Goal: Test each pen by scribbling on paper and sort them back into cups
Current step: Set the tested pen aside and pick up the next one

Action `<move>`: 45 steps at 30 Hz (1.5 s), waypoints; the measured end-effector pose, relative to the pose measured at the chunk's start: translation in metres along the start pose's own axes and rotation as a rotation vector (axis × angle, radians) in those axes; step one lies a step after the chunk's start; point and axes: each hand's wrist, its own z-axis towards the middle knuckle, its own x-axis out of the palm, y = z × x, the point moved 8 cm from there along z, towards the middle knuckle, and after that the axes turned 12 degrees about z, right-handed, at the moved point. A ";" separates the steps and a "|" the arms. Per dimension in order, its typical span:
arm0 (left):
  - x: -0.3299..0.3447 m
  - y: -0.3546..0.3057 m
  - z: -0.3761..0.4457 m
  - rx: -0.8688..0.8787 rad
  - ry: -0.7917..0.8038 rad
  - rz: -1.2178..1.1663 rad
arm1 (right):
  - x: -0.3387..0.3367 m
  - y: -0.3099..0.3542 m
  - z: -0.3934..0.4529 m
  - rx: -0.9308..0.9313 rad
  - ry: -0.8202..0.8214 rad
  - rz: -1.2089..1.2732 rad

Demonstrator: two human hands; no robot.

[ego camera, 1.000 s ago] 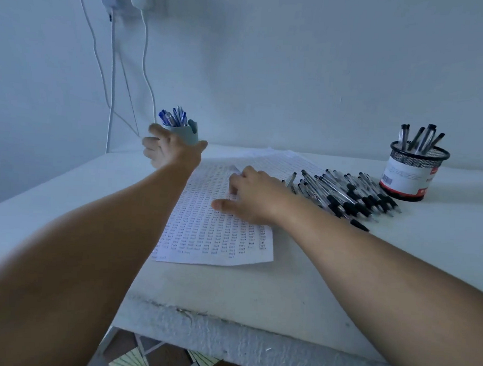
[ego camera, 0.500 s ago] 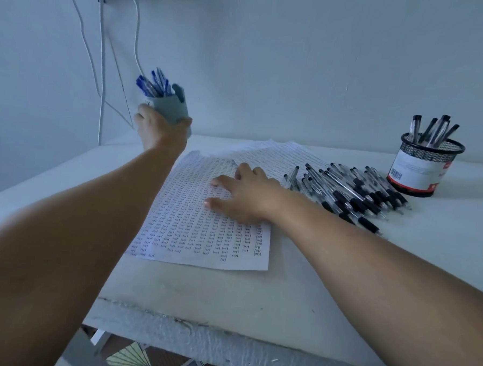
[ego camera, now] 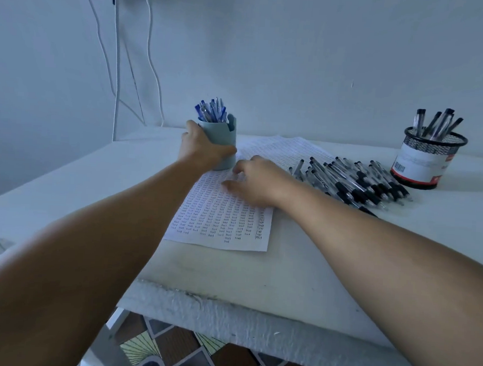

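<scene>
My left hand (ego camera: 201, 148) grips a pale grey-green cup (ego camera: 223, 138) full of blue pens (ego camera: 210, 111); the cup stands on the far left corner of the paper (ego camera: 221, 218), a sheet covered in rows of small scribbles. My right hand (ego camera: 255, 182) rests on the paper with its fingers loosely spread, holding nothing. A pile of black-tipped pens (ego camera: 352, 180) lies on the table right of that hand. Further right stands a black mesh cup (ego camera: 429, 162) holding several black pens.
The white table (ego camera: 300, 270) has a rough front edge close to me. White cables (ego camera: 118, 64) hang down the wall behind the table's far left corner. A patterned tile floor (ego camera: 197, 354) shows below the table.
My left hand lifted the cup of blue pens off the far left of the table and has set it down on the paper's corner, closer to my right hand. My right hand stayed on the paper.
</scene>
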 end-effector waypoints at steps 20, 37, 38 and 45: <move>0.020 -0.155 -0.092 0.645 -0.339 0.498 | -0.072 -0.104 -0.057 0.317 -0.288 0.006; 0.105 -0.150 -0.105 0.335 0.530 0.666 | -0.089 -0.125 -0.078 0.365 -0.367 -0.049; 0.105 -0.151 -0.108 0.334 0.541 0.676 | -0.089 -0.125 -0.079 0.363 -0.360 -0.058; 0.112 -0.166 -0.124 0.448 0.565 0.845 | -0.090 -0.127 -0.084 0.369 -0.363 -0.067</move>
